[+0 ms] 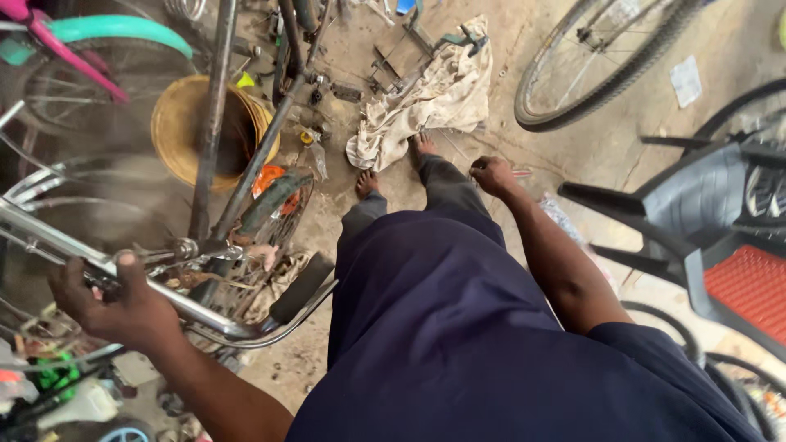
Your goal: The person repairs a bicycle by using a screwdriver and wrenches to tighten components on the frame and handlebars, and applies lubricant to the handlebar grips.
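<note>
**Left hand on chrome bar of upturned bike, right hand free**

Left hand (115, 303) was wrapped around a chrome bar (176, 304) of the bicycle (237, 196), thumb on top, fingers curled under. Grip looked like a steadying hold: the bike stood among clutter, its dark frame tubes running up and away from the bar, so a hand there kept it from tipping or swinging.

Right hand (493, 175) hung loosely curled at the person's side, well right of the bicycle, holding nothing that I could see. Cannot tell if anything small was tucked in the palm.

Bare feet stood on the floor (589, 151), just right of the bicycle's small wheel. A dirty cloth (434, 102) lay crumpled on the floor just beyond the toes, right of the bicycle, likely dropped within reach for wiping.

A round tan basket (184, 123) sat behind the bicycle frame. A loose wheel (594, 61) lay far right of the bicycle, past the cloth. A grey plastic chair (704, 213) with a red seat stood further right again.

Labels: one pale rectangular paper scrap (686, 80) on the floor beside the loose wheel. Small yellow tag (245, 80) at the basket's rim, next to the bicycle frame. Print was too small to make out.
</note>
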